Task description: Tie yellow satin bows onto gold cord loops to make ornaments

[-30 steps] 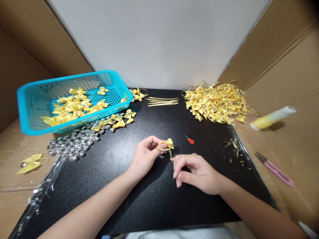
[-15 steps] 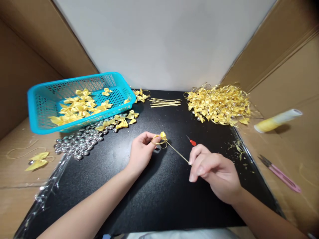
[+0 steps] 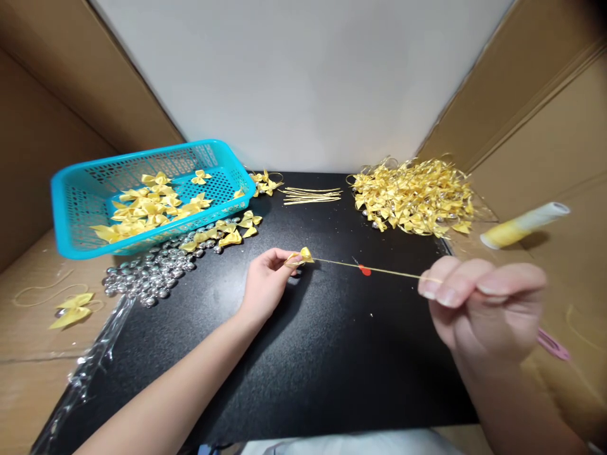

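Observation:
Between the thumb and fingers of my left hand (image 3: 268, 278) is a yellow ribbon bow (image 3: 306, 254), pinched over the black tabletop (image 3: 303, 354). A thin yellow cord (image 3: 379, 271) runs from the bow to my right hand (image 3: 488, 309), straight and taut. My right fingers are closed on its other end, raised nearer the camera. Beneath the cord lies a small red needle threader (image 3: 364, 270), partly crossed by it. Whatever sits behind the bow is hidden by my left fingers.
A blue basket (image 3: 71, 234) of yellow bows stands at left, with silver beads (image 3: 147, 278) before it. Cut cords (image 3: 313, 196) lie at the back. Finished bows are piled (image 3: 412, 196) at right, near a yellow-white tube (image 3: 524, 226). Pink snips (image 3: 554, 346) show behind my right hand.
My right hand has moved right and up, drawing out a longer stretch of cord. The cord loop by my left hand has shrunk. My left hand stays nearly in place.

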`<act>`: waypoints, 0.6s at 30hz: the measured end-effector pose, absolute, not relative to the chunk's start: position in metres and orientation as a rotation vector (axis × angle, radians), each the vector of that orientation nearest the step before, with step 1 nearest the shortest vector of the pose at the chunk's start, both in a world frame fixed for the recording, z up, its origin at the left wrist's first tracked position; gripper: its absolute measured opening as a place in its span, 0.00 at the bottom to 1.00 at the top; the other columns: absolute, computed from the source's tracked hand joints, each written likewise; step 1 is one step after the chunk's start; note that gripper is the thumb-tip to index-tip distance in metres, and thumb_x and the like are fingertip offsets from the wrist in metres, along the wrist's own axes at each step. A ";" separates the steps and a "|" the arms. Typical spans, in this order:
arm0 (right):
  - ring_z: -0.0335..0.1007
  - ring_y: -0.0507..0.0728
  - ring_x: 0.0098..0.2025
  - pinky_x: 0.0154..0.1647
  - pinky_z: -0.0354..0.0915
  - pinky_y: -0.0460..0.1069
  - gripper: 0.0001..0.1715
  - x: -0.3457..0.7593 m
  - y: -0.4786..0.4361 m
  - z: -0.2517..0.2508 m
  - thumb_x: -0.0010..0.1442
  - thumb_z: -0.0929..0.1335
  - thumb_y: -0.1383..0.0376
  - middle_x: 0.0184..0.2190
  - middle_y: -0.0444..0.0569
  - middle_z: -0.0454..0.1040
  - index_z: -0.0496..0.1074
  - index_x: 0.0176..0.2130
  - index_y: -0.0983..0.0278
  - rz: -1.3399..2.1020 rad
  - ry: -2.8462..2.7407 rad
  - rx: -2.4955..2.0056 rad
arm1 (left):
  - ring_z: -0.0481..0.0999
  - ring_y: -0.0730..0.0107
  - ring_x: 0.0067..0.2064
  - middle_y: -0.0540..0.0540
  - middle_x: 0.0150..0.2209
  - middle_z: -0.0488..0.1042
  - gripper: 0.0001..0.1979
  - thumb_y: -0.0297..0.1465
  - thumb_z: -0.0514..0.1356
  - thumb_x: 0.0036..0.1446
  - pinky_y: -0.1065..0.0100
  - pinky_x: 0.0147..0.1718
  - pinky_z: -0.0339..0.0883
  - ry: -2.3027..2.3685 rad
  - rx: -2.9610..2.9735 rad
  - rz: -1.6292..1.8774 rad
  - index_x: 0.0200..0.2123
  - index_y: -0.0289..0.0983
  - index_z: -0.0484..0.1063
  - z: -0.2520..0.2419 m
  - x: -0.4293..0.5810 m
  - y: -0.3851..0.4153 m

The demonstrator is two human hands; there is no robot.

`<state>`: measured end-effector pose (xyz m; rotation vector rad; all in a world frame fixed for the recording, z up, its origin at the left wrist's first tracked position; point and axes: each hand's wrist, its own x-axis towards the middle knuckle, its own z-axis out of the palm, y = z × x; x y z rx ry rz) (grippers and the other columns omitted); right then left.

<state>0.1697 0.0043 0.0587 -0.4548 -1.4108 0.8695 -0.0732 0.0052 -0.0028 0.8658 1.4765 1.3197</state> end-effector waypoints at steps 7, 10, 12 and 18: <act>0.66 0.50 0.18 0.18 0.64 0.47 0.06 0.181 0.026 0.072 0.57 0.75 0.63 0.20 0.36 0.73 0.75 0.36 0.55 0.634 -1.344 -0.408 | 0.71 0.75 0.24 0.49 0.22 0.76 0.16 0.40 0.72 0.39 0.72 0.29 0.64 1.464 0.854 1.269 0.24 0.34 0.75 0.000 -0.074 0.006; 0.67 0.49 0.18 0.18 0.64 0.46 0.07 0.185 0.031 0.074 0.55 0.76 0.63 0.20 0.35 0.74 0.75 0.35 0.55 0.571 -1.317 -0.406 | 0.71 0.74 0.25 0.48 0.23 0.76 0.16 0.40 0.71 0.39 0.71 0.29 0.65 1.474 0.867 1.246 0.24 0.34 0.74 0.000 -0.075 0.007; 0.68 0.49 0.19 0.19 0.66 0.46 0.08 0.188 0.033 0.075 0.55 0.76 0.64 0.21 0.35 0.75 0.76 0.36 0.56 0.565 -1.292 -0.401 | 0.73 0.72 0.26 0.46 0.25 0.78 0.17 0.41 0.71 0.39 0.70 0.30 0.66 1.472 0.854 1.231 0.25 0.34 0.74 -0.001 -0.076 0.007; 0.67 0.47 0.20 0.22 0.67 0.45 0.13 0.202 0.036 0.079 0.49 0.79 0.62 0.20 0.33 0.74 0.77 0.35 0.58 0.541 -1.153 -0.410 | 0.76 0.70 0.28 0.45 0.26 0.80 0.18 0.40 0.73 0.36 0.70 0.31 0.67 1.435 0.809 1.209 0.23 0.34 0.74 -0.001 -0.077 0.009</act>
